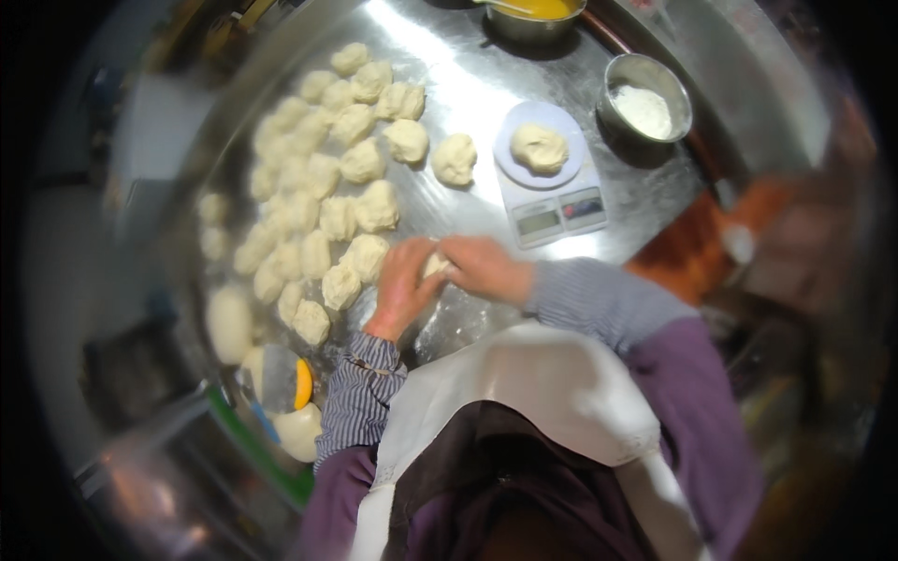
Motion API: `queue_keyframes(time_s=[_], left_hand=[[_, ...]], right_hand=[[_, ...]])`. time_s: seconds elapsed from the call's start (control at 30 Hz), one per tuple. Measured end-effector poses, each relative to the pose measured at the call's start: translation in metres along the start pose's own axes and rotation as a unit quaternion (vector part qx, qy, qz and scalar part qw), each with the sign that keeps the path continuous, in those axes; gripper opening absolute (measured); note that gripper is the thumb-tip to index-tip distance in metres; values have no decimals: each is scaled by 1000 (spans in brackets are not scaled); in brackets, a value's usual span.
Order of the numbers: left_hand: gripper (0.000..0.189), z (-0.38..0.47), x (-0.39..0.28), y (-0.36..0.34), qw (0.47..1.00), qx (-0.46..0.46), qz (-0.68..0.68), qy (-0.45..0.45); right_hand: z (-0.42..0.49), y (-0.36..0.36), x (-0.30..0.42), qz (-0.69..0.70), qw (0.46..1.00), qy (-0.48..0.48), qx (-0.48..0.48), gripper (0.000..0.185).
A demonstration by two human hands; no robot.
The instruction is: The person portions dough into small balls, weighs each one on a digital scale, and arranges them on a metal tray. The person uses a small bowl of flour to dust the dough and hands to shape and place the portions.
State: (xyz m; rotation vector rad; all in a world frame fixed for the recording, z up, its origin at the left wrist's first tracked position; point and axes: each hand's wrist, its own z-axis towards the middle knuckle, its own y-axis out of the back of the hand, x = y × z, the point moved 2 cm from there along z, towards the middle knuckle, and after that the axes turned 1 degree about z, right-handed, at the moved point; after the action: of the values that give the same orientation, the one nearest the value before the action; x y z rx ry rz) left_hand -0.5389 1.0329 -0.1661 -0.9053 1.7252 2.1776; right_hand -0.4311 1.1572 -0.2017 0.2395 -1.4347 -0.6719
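Note:
Between my left hand point(407, 280) and my right hand point(484, 268) is a small piece of dough point(436, 264), mostly covered by the fingers of both. My hands meet just above the metal table, near my apron. Left of them lie several lumps of pale dough point(365, 160), grouped closely together. One dough ball point(454, 160) sits apart, beside a white digital kitchen scale point(556, 215). Another dough lump point(539, 148) rests on the scale's round plate.
A metal bowl of white powder point(644, 105) stands at the upper right, and a bowl of yellow liquid point(537, 14) at the top. A dough scraper with a yellow edge point(284, 379) lies at the lower left, touching larger dough pieces point(300, 429). The round metal table's rim curves around.

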Motion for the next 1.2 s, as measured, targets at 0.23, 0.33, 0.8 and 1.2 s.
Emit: queue_keyframes(time_s=[0.23, 0.33, 0.8, 1.2], left_hand=[[31, -1, 14, -14, 998, -53, -19, 10], [28, -2, 17, -14, 999, -44, -25, 15], [27, -6, 19, -18, 999, -45, -8, 11], [25, -8, 0, 1, 995, -98, -7, 28]], right_hand=[[-6, -9, 3, -25, 998, 9, -53, 19], [1, -9, 5, -19, 996, 25, -81, 18], [-6, 148, 8, 152, 940, -144, -270, 14], [12, 153, -48, -44, 914, -183, -360, 12]])
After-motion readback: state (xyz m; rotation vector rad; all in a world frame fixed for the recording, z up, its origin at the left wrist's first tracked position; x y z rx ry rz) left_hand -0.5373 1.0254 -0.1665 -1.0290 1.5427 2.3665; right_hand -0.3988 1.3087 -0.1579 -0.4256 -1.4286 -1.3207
